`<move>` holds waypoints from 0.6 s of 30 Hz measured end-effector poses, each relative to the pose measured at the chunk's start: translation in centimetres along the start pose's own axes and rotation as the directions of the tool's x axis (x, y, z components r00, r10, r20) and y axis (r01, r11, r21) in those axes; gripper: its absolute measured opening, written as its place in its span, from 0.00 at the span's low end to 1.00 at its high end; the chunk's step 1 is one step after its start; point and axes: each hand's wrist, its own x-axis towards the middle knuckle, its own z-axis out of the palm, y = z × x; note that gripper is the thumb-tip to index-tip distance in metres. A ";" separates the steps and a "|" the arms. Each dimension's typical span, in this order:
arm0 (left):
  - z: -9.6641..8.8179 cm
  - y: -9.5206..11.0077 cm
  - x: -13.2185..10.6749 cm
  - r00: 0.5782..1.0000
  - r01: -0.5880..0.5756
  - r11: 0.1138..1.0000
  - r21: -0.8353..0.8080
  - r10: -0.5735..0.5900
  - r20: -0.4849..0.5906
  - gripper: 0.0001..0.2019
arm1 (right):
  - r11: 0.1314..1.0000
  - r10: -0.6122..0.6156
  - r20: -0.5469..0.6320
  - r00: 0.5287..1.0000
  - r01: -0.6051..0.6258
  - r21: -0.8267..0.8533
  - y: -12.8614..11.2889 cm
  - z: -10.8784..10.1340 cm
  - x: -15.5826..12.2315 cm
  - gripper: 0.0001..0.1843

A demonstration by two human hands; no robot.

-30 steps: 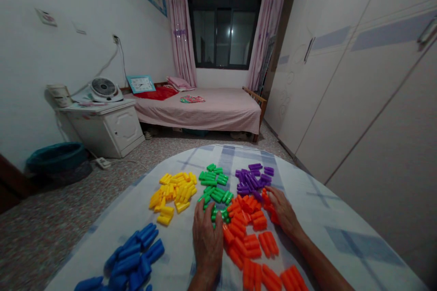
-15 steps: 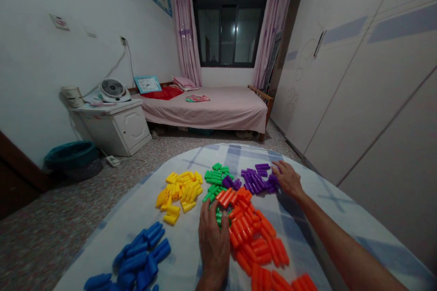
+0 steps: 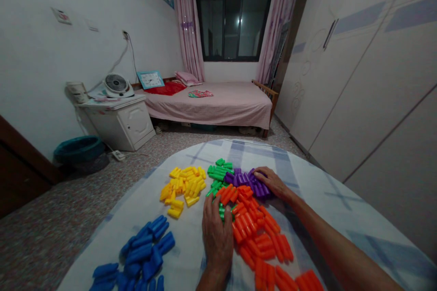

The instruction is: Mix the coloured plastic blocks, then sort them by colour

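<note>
Right hand (image 3: 271,181) was curled over the purple bits (image 3: 251,181), just beyond the orange bits (image 3: 245,223); pinching or not couldn't be told. Left hand (image 3: 217,227) was cupped, thumb apart, left of them. Gentle nudges were probably best, so colours weren't mixed.

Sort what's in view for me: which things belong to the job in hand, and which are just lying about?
Belonging to the job:
green pieces and orange pieces, by the left hand
purple pieces, at the right hand
likely the similar yellow pieces and blue pieces

Just lying about:
fan
clock
pillow
bin
</note>
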 end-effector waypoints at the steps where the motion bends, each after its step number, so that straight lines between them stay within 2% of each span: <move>1: 0.0 0.0 0.0 1.000 0.000 1.000 -0.002 0.000 0.001 0.20 | 0.999 -0.004 0.010 1.000 0.003 0.048 -0.7 0.1 -0.8 0.23; 6: 0.1 0.0 0.1 1.000 0.016 0.999 -0.028 -0.016 0.002 0.20 | 0.957 -0.017 0.077 0.997 -0.006 0.289 -5.3 0.2 -4.7 0.21; 8: 0.0 0.1 0.1 1.000 0.023 0.999 -0.045 -0.023 0.010 0.20 | 0.942 -0.077 0.122 0.990 0.032 0.334 -7.4 0.0 -5.6 0.19; 10: 0.0 0.2 0.2 0.999 0.032 0.998 -0.057 -0.031 0.017 0.21 | 0.941 -0.153 0.125 0.980 0.106 0.321 -9.1 -0.2 -5.2 0.18; 12: -0.1 0.3 0.2 0.999 0.052 0.997 -0.065 -0.052 0.014 0.21 | 0.953 -0.220 0.074 0.973 0.198 0.227 -10.4 0.0 -3.5 0.17; 14: -0.1 0.3 0.2 0.997 0.075 0.995 -0.071 -0.075 0.012 0.22 | 0.969 -0.241 0.061 0.969 0.236 0.079 -11.0 0.8 -0.5 0.18; 16: -0.1 0.3 0.3 0.996 0.093 0.992 -0.083 -0.093 0.011 0.23 | 0.975 -0.171 0.137 0.976 0.187 -0.115 -11.2 2.0 2.9 0.20; 17: -0.2 0.3 0.3 0.995 0.099 0.991 -0.086 -0.098 0.009 0.23 | 0.965 -0.097 0.190 0.977 0.139 -0.223 -11.2 2.8 4.6 0.23; 18: -0.2 0.3 0.3 0.995 0.104 0.991 -0.087 -0.104 0.004 0.23 | 0.962 -0.067 0.201 0.977 0.116 -0.245 -11.2 3.6 6.1 0.25</move>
